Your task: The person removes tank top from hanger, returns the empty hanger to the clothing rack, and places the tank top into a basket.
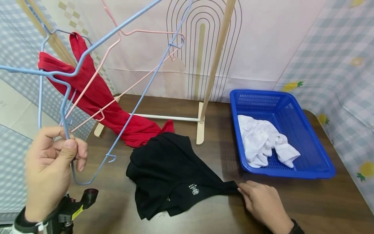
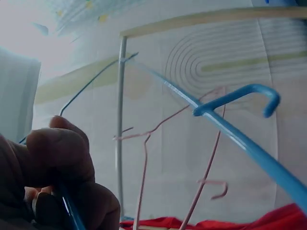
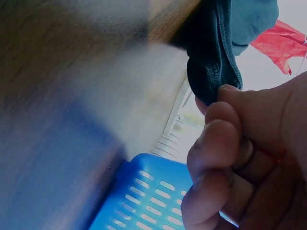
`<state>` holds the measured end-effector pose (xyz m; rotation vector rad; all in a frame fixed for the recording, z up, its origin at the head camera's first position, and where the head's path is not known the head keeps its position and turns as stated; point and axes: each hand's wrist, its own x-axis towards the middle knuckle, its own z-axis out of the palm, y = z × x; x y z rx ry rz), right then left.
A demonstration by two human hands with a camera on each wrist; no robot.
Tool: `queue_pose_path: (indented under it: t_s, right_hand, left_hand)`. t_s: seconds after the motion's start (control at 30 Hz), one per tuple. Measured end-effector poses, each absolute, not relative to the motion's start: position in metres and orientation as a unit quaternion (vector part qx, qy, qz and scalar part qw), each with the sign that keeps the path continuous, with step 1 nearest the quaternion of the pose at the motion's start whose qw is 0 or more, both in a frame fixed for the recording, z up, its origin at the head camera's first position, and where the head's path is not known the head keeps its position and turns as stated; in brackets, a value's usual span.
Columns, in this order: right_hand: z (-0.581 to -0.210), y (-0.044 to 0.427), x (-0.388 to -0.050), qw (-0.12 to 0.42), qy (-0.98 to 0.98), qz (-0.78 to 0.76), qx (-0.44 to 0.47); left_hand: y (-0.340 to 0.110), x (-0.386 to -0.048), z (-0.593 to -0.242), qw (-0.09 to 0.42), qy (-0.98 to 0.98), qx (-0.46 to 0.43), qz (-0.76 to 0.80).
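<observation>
In the head view, my left hand grips one end of a light blue clothes hanger, raised at the left above the table. The left wrist view shows the fingers curled round its blue wire, with a small hook on the bar. A black shirt with small white print lies bunched on the table. At its right end, my right hand pinches a narrow strip of it. From the right wrist, the dark cloth shows held between thumb and fingertips.
A wooden drying rack stands at the back. Behind the blue hanger are a pink hanger and a red garment draping down to the table. At the right, a blue basket holds white cloth.
</observation>
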<state>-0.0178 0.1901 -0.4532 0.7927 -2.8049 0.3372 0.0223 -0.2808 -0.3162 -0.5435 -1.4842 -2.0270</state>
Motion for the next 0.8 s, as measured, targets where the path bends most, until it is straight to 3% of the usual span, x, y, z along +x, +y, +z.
queue_pose_path:
  t_s: [0.27,0.57,0.8]
  right_hand:
    - [-0.451,0.191,-0.019,0.119,-0.948,0.112,0.272]
    - [-0.448,0.189,-0.024,0.173,-0.931,0.121,0.299]
    - [-0.446,0.187,-0.025,0.204,-0.918,0.126,0.316]
  left_hand:
    - [-0.28,0.026,-0.308,0.278,-0.665,-0.13,-0.681]
    - [-0.259,-0.001,-0.281,0.289,-0.849,-0.015,-0.443]
    - [-0.249,-0.03,-0.263,0.313,-0.892,0.003,-0.326]
